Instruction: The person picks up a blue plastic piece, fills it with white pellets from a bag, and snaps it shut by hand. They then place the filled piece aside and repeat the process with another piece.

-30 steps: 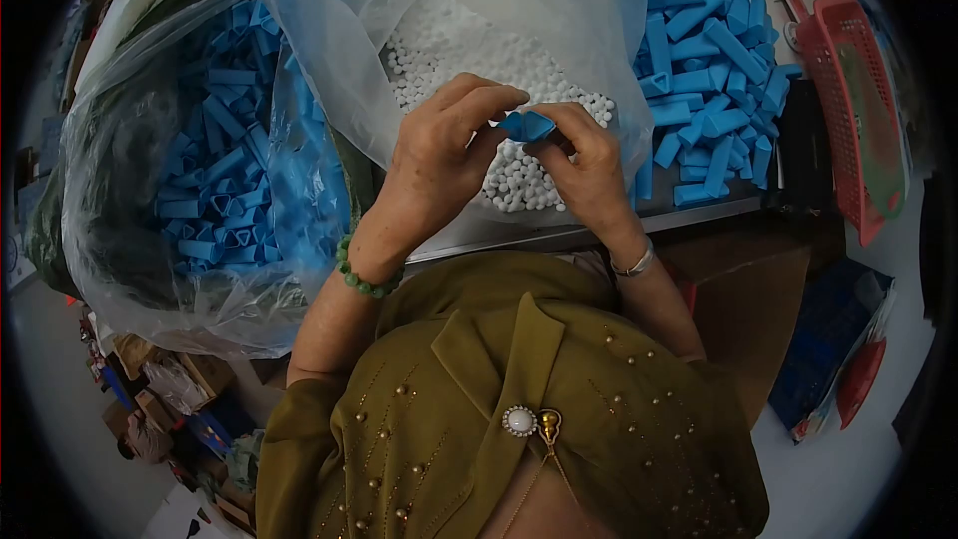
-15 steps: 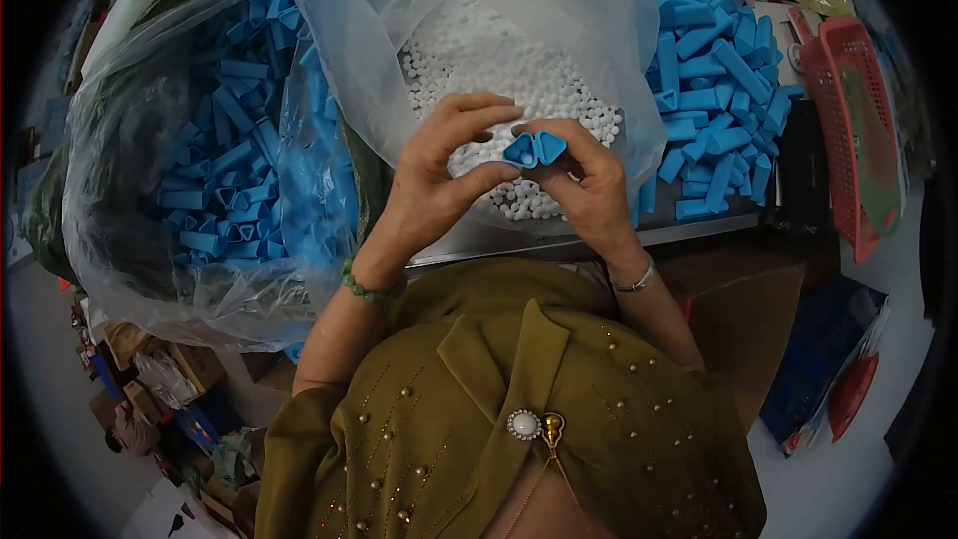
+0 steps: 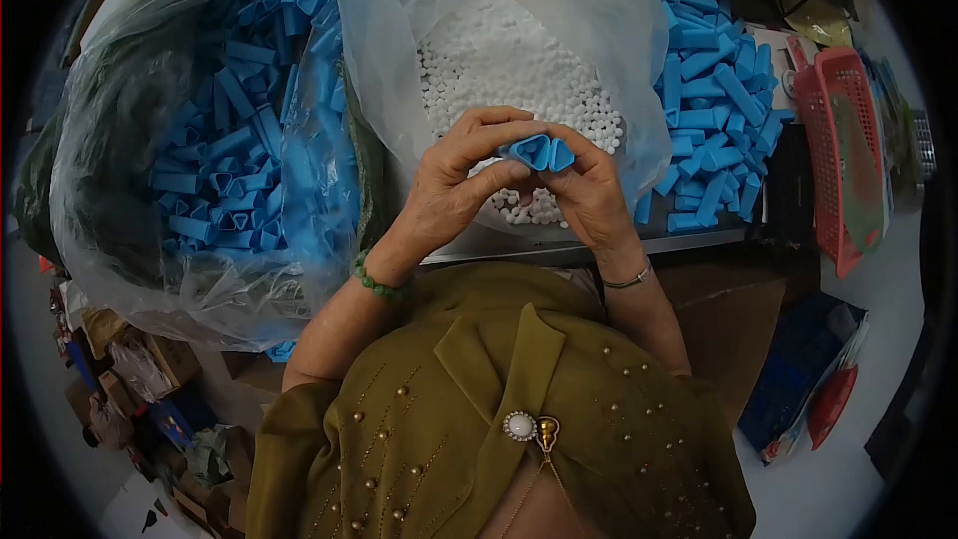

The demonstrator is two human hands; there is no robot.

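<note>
My left hand (image 3: 454, 180) is closed, thumb and fingers pinching a blue three-sided tube (image 3: 523, 153), its open end facing me. Beside it, touching, my right hand (image 3: 591, 190) grips a second blue three-sided piece (image 3: 562, 155) with its fingers wrapped round the far side. Whether the two pieces are joined cannot be seen. Both hands are over the near part of a clear plastic bag (image 3: 384, 70) that holds many small white balls (image 3: 519, 70).
On the left, a large plastic-lined sack (image 3: 110, 170) holds many blue tubes (image 3: 235, 155). More blue tubes (image 3: 714, 100) are heaped on the table at right, near a red plastic basket (image 3: 828, 160). The table's metal edge (image 3: 689, 243) runs before my body.
My left fingers, apart from the tube before, have closed onto it. A white ball visible inside the left tube earlier no longer shows. The view has shifted slightly.
</note>
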